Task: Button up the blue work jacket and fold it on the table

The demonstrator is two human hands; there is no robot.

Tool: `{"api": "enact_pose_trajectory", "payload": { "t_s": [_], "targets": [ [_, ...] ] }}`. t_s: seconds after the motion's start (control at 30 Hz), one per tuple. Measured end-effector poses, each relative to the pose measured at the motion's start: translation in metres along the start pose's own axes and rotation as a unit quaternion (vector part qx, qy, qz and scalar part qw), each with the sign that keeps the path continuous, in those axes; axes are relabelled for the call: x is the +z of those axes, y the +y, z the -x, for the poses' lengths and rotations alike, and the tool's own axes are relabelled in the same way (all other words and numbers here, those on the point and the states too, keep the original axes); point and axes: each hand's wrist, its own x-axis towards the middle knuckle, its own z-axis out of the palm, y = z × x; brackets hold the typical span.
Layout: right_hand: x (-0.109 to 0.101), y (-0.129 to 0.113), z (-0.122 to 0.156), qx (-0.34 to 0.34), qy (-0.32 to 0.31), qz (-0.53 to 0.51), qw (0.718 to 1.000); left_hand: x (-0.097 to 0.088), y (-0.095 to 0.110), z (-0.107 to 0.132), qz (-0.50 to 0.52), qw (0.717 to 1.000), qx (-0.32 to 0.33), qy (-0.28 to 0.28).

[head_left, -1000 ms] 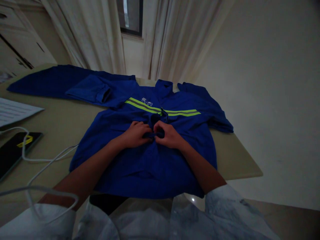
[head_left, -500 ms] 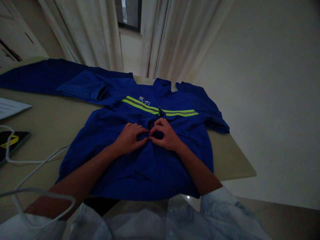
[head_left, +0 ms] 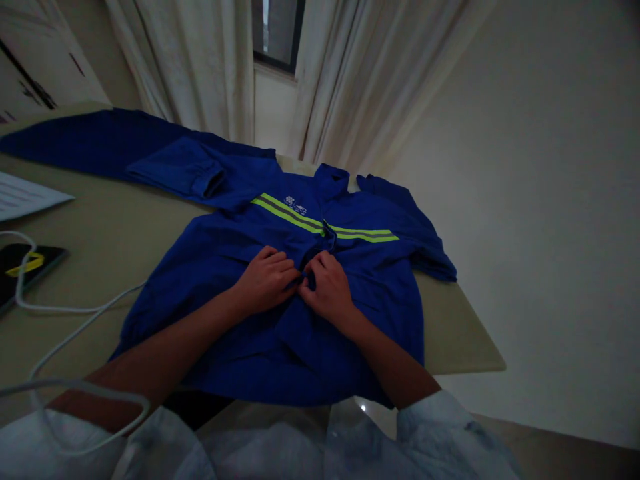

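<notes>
A blue work jacket [head_left: 210, 253] with yellow-green reflective stripes lies front-up on a beige table [head_left: 100, 233], one sleeve stretched far to the left. My left hand [head_left: 265, 280] and my right hand [head_left: 325, 287] sit side by side at the middle of the jacket's front, just below the stripes. Both hands have their fingers curled and pinch the two front edges of the fabric together where they meet. What lies under the fingertips is hidden.
A white cable [head_left: 65, 320] loops across the table's left side and in front of my left arm. A dark phone [head_left: 25, 267] and a sheet of paper [head_left: 25, 197] lie at the far left. Curtains [head_left: 200, 67] hang behind; the table's right edge drops to the floor.
My hands have come closer together on the jacket's front and shifted slightly toward me; the small gap of dark fabric between them has closed. The view has drifted a little.
</notes>
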Motion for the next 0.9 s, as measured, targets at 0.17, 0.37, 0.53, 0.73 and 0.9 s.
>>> {"api": "enact_pose_trajectory", "payload": {
  "t_s": [0.17,0.37,0.53,0.73,0.9],
  "targets": [
    [0.009,0.005,0.002,-0.008,0.021,-0.003,1.000,0.004,-0.001,0.002,0.034,0.999,-0.037,-0.010],
    [0.009,0.008,0.003,-0.021,0.035,-0.004,0.999,0.006,-0.005,0.002,0.058,0.995,-0.071,-0.042],
    [0.009,0.011,0.004,0.005,0.039,-0.091,0.995,0.005,-0.005,0.002,0.073,0.995,-0.052,-0.048],
    [0.009,0.011,0.004,0.010,0.046,-0.134,0.990,0.005,-0.003,0.002,0.055,0.996,-0.051,-0.044],
    [0.006,0.009,0.006,-0.004,0.075,-0.132,0.988,0.004,-0.003,0.002,0.046,0.997,-0.055,-0.041]
  ]
}}
